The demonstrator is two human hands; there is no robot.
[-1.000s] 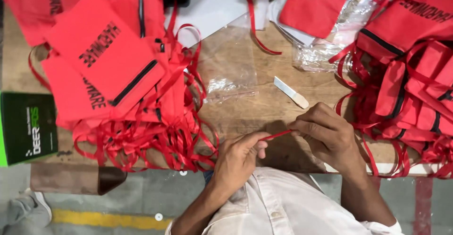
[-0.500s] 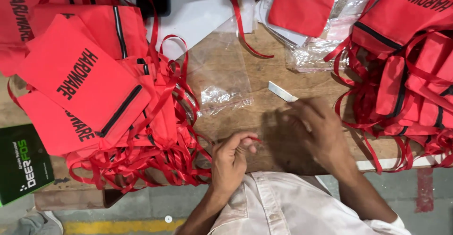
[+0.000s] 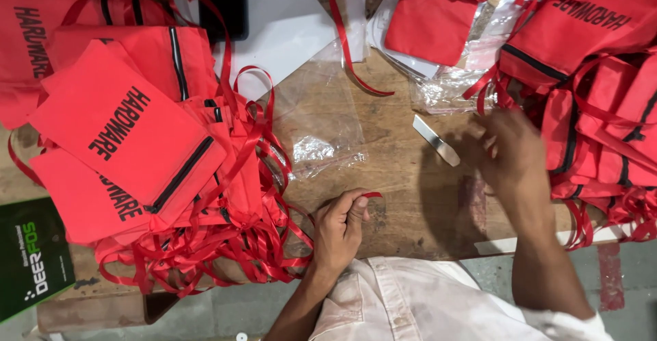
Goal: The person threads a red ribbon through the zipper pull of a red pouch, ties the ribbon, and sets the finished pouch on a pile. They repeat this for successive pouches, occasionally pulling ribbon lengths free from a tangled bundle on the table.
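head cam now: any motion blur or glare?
Head view: the right hand is smeared by motion blur; the left hand, pinching a red ribbon, is sharp. Mild glare on the clear plastic bag; the hand casts a soft shadow on the wooden table.

Pouches [image 3: 123, 129] piled left and pouch stack [image 3: 602, 108] right on the table [image 3: 404, 211] — between them a plastic bag [image 3: 321, 135] — beside it a flat blade [image 3: 436, 140].

Worktable [image 3: 404, 197] is bare wood, rough and scuffed. Pouches [image 3: 123, 135] left of it look like matt red cloth, ribbons [image 3: 233, 245] glossy satin, clear bag [image 3: 321, 135] crinkly shiny plastic.
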